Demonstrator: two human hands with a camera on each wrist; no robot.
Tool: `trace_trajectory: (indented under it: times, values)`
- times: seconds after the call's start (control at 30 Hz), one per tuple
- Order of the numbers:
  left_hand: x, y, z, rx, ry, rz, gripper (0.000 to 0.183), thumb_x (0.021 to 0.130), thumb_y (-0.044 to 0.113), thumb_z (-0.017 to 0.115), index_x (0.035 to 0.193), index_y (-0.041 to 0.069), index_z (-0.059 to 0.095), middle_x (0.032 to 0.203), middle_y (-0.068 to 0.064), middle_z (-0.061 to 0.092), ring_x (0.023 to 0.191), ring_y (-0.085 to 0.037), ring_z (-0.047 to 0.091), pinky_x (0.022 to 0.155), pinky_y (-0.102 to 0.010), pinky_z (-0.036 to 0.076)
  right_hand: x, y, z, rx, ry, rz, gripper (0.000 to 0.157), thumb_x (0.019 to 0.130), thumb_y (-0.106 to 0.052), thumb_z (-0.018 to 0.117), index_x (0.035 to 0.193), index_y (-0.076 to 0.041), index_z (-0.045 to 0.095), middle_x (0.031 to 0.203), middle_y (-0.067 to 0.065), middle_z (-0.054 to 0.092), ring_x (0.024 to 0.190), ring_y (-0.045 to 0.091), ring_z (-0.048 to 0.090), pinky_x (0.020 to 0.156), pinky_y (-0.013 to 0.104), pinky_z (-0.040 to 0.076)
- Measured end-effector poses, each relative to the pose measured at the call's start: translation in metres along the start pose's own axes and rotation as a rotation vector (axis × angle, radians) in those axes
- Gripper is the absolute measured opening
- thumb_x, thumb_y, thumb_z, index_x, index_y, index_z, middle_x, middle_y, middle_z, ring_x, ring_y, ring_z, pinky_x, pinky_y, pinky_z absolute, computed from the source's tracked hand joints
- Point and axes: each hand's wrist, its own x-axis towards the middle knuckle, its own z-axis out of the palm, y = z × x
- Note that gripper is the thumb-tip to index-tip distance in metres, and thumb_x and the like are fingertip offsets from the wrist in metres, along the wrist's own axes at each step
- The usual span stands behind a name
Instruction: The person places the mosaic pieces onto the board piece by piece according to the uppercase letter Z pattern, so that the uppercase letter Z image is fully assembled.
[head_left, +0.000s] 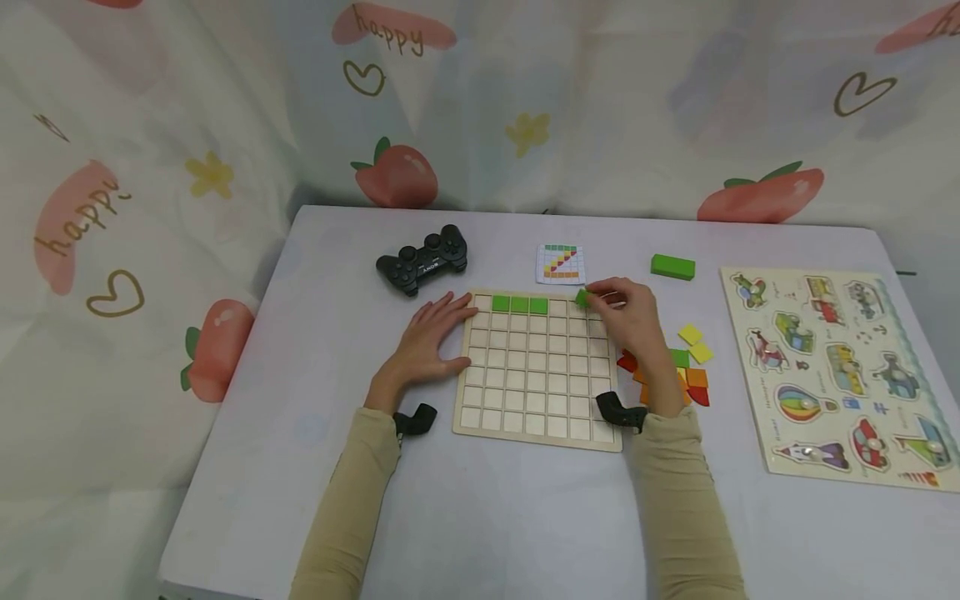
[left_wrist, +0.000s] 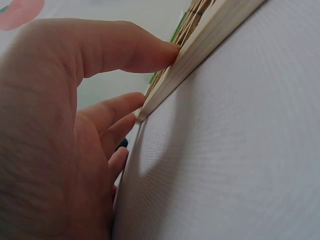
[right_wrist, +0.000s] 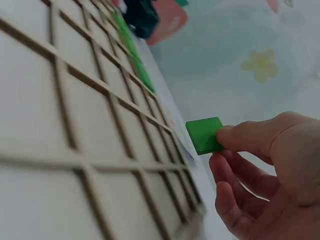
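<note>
A wooden grid board [head_left: 536, 367] lies on the table, with several green square tiles [head_left: 519, 305] side by side in its far row. My left hand [head_left: 423, 342] rests at the board's left edge with fingers spread; in the left wrist view the thumb [left_wrist: 150, 56] touches the board's rim. Between thumb and forefinger my right hand [head_left: 630, 317] pinches another green square tile [right_wrist: 205, 135], above the far right part of the board. The right wrist view shows this tile tilted and apart from the grid.
Loose yellow, green, orange and red tiles [head_left: 696, 377] lie right of the board, partly behind the right forearm. Beyond the board are a pattern card [head_left: 560, 265], a black game controller [head_left: 423, 260] and a green block [head_left: 672, 267]. A picture puzzle [head_left: 847, 375] lies far right.
</note>
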Motion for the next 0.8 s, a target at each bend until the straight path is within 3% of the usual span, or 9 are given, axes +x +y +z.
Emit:
trace_trajectory:
  times: [0.13, 0.27, 0.43, 0.67, 0.8]
  values:
    - [0.0, -0.001, 0.0, -0.003, -0.001, -0.003, 0.081, 0.076, 0.046, 0.062, 0.149, 0.015, 0.043, 0.162, -0.001, 0.026, 0.151, -0.022, 0.012, 0.121, -0.041, 0.005, 0.002, -0.003, 0.019, 0.0, -0.062, -0.042, 0.022, 0.096, -0.009, 0.062, 0.112, 0.003, 0.069, 0.107, 0.02, 0.067, 0.095, 0.032, 0.063, 0.08, 0.03, 0.05]
    - [0.001, -0.002, 0.001, 0.005, -0.005, -0.004, 0.082, 0.076, 0.046, 0.061, 0.149, 0.016, 0.043, 0.162, 0.0, 0.025, 0.151, -0.021, 0.011, 0.121, -0.04, 0.004, 0.003, -0.004, 0.03, -0.048, -0.069, -0.067, 0.02, 0.093, -0.006, 0.062, 0.109, 0.003, 0.07, 0.103, 0.019, 0.066, 0.09, 0.031, 0.063, 0.077, 0.033, 0.047]
    - [0.001, -0.002, 0.001, 0.005, -0.002, 0.002, 0.082, 0.075, 0.047, 0.06, 0.149, 0.015, 0.043, 0.162, -0.001, 0.025, 0.151, -0.021, 0.011, 0.121, -0.04, 0.004, 0.003, -0.008, 0.035, -0.137, -0.081, -0.043, 0.023, 0.092, -0.008, 0.061, 0.111, 0.002, 0.071, 0.106, 0.018, 0.059, 0.093, 0.031, 0.057, 0.08, 0.042, 0.044]
    - [0.001, -0.001, 0.0, 0.007, -0.004, -0.001, 0.083, 0.075, 0.047, 0.061, 0.149, 0.015, 0.043, 0.162, -0.001, 0.026, 0.151, -0.023, 0.012, 0.121, -0.042, 0.006, 0.002, -0.009, 0.036, -0.213, -0.079, -0.041, 0.023, 0.092, -0.01, 0.063, 0.111, 0.0, 0.072, 0.109, 0.018, 0.06, 0.096, 0.033, 0.055, 0.081, 0.047, 0.044]
    - [0.0, -0.001, 0.001, 0.008, -0.007, -0.007, 0.083, 0.075, 0.047, 0.061, 0.15, 0.015, 0.042, 0.162, -0.001, 0.025, 0.151, -0.023, 0.012, 0.121, -0.042, 0.006, 0.001, -0.008, 0.018, -0.175, -0.102, -0.013, 0.025, 0.093, -0.011, 0.063, 0.115, 0.002, 0.069, 0.108, 0.019, 0.063, 0.097, 0.034, 0.059, 0.082, 0.047, 0.047]
